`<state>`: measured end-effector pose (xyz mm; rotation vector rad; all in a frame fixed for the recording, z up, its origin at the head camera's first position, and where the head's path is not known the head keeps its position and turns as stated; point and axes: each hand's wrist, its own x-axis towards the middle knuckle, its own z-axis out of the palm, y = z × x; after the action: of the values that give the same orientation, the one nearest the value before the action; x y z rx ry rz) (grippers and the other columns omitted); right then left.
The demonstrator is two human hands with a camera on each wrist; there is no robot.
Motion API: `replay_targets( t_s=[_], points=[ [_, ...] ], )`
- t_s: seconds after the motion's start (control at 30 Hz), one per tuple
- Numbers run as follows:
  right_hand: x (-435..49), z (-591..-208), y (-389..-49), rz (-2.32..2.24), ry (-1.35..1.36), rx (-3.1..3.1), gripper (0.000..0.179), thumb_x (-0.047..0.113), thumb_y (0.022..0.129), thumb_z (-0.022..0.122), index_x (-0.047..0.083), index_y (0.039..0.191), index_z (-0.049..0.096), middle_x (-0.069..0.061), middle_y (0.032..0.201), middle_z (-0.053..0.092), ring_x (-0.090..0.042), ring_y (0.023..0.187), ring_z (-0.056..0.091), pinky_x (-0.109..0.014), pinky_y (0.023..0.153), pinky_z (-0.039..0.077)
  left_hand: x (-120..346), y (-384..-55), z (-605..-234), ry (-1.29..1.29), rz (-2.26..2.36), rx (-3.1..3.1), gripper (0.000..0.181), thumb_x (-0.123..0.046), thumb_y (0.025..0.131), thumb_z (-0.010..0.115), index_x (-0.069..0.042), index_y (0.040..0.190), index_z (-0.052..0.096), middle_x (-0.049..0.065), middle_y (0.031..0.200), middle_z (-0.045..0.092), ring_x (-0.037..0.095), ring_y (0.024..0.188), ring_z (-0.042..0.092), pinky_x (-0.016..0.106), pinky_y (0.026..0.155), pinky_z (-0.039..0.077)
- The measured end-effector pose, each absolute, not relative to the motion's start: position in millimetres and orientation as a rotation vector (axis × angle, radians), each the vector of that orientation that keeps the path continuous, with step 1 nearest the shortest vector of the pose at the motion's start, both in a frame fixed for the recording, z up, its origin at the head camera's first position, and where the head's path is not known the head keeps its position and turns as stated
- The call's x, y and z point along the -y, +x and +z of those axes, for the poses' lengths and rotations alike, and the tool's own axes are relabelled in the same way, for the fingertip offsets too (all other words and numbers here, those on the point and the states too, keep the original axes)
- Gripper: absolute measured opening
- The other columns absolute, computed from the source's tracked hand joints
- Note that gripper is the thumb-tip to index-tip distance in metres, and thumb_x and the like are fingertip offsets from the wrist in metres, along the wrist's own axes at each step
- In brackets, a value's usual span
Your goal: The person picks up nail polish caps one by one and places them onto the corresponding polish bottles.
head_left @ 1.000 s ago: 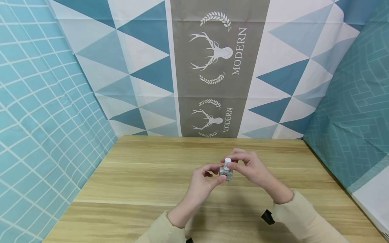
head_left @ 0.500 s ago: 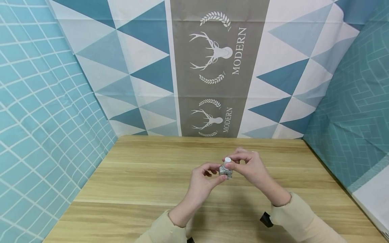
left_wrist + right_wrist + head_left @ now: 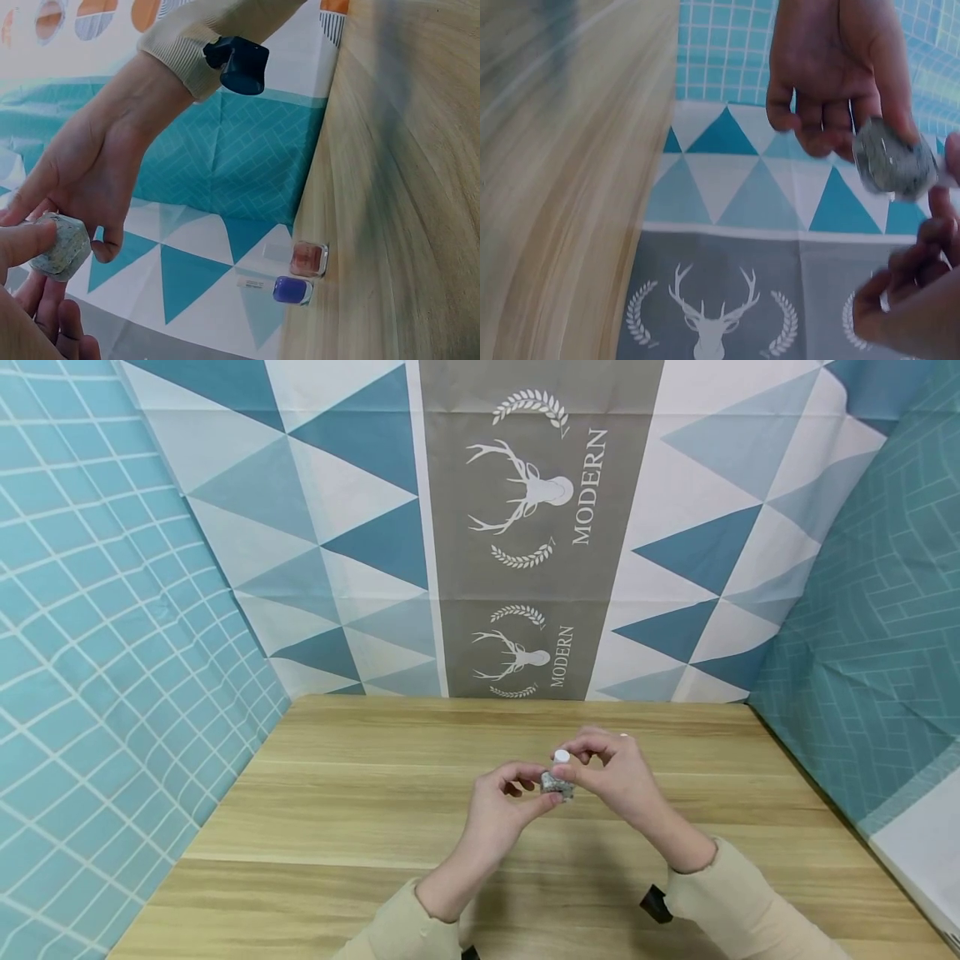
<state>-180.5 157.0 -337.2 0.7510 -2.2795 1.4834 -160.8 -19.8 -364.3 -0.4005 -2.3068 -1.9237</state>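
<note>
Above the wooden table my two hands hold a small nail polish bottle [image 3: 553,783] of faceted clear glass with silvery flecks inside. My left hand [image 3: 501,802] pinches the glass body between thumb and fingers. My right hand [image 3: 618,774] pinches the white cap [image 3: 561,757] from the right, thumb on the near side. In the left wrist view the glitter bottle [image 3: 64,247] shows its base to the camera. In the right wrist view the left thumb presses on the glass [image 3: 892,159] and the right fingers meet its cap end.
Two more nail polish bottles stand on the table in the left wrist view: a reddish-brown bottle [image 3: 308,259] and a purple bottle [image 3: 292,290], both with pale caps. Patterned cloths hang behind and at both sides of the wooden table [image 3: 360,827].
The right hand's fingers have shifted slightly round the cap, and its wrist has moved a little left and down. The left hand keeps its grip on the bottle.
</note>
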Motion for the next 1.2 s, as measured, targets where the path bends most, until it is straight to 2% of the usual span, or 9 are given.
replay_targets(
  t_s=[0.27,0.5,0.67,0.9,1.2],
  points=[
    [-169.6,-335.5,-187.8,1.608,1.086,2.299,0.024,0.003,0.088,0.063,0.006,0.111,0.068,-0.003,0.088,0.058,-0.014,0.078,0.050,-0.025,0.067,0.046,22.6,-161.1,-366.4,-0.433,-1.934,2.320,0.026,-0.019,0.074,0.080,-0.013,0.098,0.072,-0.002,0.091,0.069,0.015,0.084,0.055,0.027,0.077,0.041],
    [-176.6,-334.7,-193.5,1.689,1.336,2.280,0.024,-0.001,0.093,0.054,-0.001,0.115,0.064,-0.007,0.094,0.058,-0.015,0.083,0.053,-0.026,0.070,0.050,24.1,-158.9,-367.9,-0.504,-1.962,2.340,0.027,-0.020,0.075,0.079,-0.013,0.100,0.072,-0.001,0.090,0.069,0.021,0.089,0.056,0.027,0.079,0.039],
    [-177.6,-333.8,-195.1,1.729,1.432,2.246,0.022,0.000,0.093,0.053,0.000,0.112,0.065,-0.009,0.094,0.058,-0.016,0.087,0.055,-0.027,0.072,0.051,24.0,-158.3,-368.7,-0.547,-1.967,2.346,0.027,-0.018,0.076,0.078,-0.012,0.101,0.072,0.000,0.091,0.069,0.022,0.090,0.056,0.028,0.079,0.039],
    [-176.9,-334.7,-195.0,1.757,1.417,2.210,0.017,0.001,0.093,0.055,0.000,0.105,0.067,-0.008,0.093,0.059,-0.015,0.084,0.055,-0.028,0.070,0.051,23.7,-158.8,-367.9,-0.583,-1.987,2.332,0.029,-0.018,0.077,0.077,-0.013,0.105,0.072,0.000,0.093,0.069,0.019,0.090,0.056,0.032,0.081,0.041],
    [-173.8,-336.2,-190.0,1.688,1.212,2.257,0.018,0.002,0.090,0.060,0.007,0.103,0.072,-0.005,0.086,0.060,-0.013,0.077,0.052,-0.027,0.064,0.047,22.9,-158.8,-366.7,-0.581,-1.946,2.334,0.029,-0.017,0.078,0.077,-0.011,0.106,0.072,0.001,0.094,0.070,0.018,0.088,0.056,0.033,0.080,0.042]
  ],
)
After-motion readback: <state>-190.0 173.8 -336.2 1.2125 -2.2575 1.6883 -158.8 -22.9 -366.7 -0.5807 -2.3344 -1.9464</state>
